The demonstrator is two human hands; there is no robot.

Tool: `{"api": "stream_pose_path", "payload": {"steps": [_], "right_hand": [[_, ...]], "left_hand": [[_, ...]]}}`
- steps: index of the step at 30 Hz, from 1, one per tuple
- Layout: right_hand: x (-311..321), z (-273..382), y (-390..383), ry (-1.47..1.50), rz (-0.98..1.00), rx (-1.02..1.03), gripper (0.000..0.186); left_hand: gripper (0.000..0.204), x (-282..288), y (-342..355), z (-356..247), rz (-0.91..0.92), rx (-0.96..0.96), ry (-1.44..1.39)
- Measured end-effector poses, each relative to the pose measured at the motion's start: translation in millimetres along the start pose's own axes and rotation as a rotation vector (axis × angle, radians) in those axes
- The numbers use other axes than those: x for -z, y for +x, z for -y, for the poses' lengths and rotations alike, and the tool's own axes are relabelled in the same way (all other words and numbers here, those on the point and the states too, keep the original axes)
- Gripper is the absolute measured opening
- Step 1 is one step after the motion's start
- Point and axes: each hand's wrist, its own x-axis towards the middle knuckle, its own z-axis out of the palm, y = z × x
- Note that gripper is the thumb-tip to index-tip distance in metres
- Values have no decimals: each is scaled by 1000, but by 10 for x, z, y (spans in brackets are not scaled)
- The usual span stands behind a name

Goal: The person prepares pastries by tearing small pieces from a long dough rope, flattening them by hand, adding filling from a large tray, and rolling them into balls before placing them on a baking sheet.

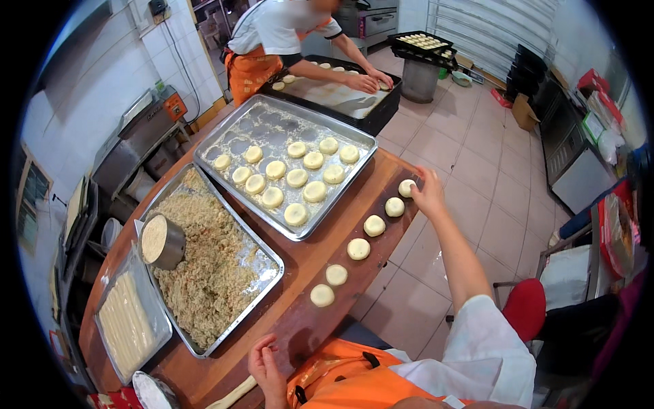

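My right hand (426,189) is at the far end of a row of pale dough balls (358,249), fingers curved round the end dough ball (407,188). The row lies on the dark strip along the wooden table (298,262). My left hand (266,365) is low at the near edge, fingers loosely bent and apart, beside a dough rope (231,397). A steel tray of flattened rounds (296,214) sits beyond the row. To its left are a tray of crumbly filling (197,300) holding a steel cup of powder (162,249), and a covered tray of dough strips (126,317).
A co-worker (272,41) in an orange apron handles rounds at a black tray (368,112) across the table. A drum (419,80) with stacked trays stands behind. Cardboard (524,112) lies by the right wall. At right are a chair and a red seat or cushion (524,307).
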Motion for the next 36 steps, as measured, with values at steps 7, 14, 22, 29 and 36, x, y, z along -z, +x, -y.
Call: {"api": "stream_pose_path", "payload": {"steps": [7,14,22,29,36], "right_hand": [[100,1799,-1190,480,239,241,13],[-318,3010,-2538,649,851,461,17],[-714,3683,-2798,455,1007,973,30],[-731,4055,-2808,364,1449,839,27],[-865,4028,-2914,227,1477,888,28]], "left_hand": [[15,628,-206,234,-212,8,515],[34,1081,-481,225,-87,-193,914],[30,1170,-521,620,-36,-242,863],[33,1278,-542,727,6,-338,798],[25,1210,-497,777,-24,-386,987]]}}
